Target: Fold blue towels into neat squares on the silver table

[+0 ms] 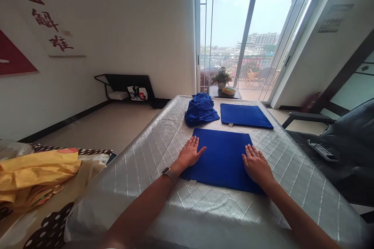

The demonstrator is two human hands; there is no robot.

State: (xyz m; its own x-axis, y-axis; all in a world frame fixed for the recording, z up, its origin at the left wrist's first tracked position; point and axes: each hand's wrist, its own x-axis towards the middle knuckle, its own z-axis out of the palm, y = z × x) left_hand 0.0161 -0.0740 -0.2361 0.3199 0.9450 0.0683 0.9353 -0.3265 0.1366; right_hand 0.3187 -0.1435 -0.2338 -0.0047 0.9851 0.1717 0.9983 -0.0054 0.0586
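Note:
A flat blue rectangle of folded cloth [220, 159] lies on the silver quilted mattress [140, 175] in front of me, a small white tag showing at its near left edge. My left hand [191, 153] rests flat on the cloth's left side, fingers stretched out. On its right side lies my right hand [257, 163], also flat with fingers extended. Neither hand grips anything. Beyond it sits a second flat blue folded cloth [245, 115], and to the left of that a crumpled heap of blue cloth [200, 111].
A black chair [344, 140] holding a white remote-like device [324, 151] stands on the right. Yellow cloth [37, 171] lies at the left. Past the mattress's far end, a potted plant [222, 78] stands on a small table before the glass door.

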